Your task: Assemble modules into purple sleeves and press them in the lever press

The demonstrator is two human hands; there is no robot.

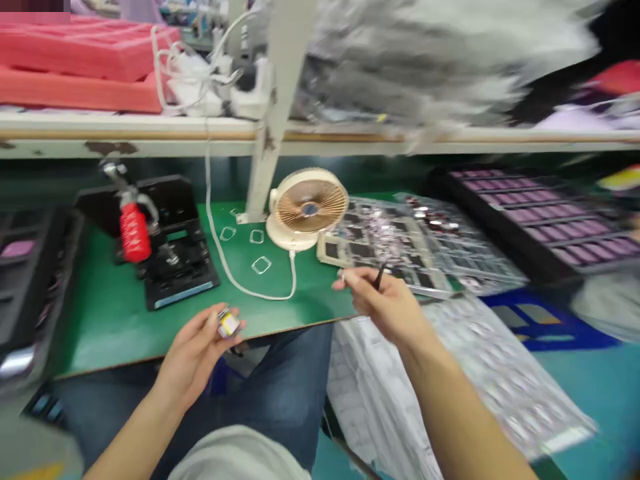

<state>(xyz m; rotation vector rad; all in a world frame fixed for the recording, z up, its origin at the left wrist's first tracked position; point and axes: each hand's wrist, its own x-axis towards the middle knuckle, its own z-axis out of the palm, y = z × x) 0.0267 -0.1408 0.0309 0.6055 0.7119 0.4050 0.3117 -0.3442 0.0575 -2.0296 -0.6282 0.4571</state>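
Observation:
My left hand is closed on a small square part with a yellow and white face, pinched between thumb and fingers at the table's front edge. My right hand is closed too, in front of the tray of parts. A thin black tool sticks up from its grip; its kind cannot be made out. Something small and pale shows at the right fingertips, too blurred to name. On the green table beyond the left hand lie several thin, square-cornered clear frames.
A toggle clamp with a red handle stands on a black fixture at left. A small fan trails a white cable. Plastic trays of parts lie at right, beside a black tray. A shelf crosses above.

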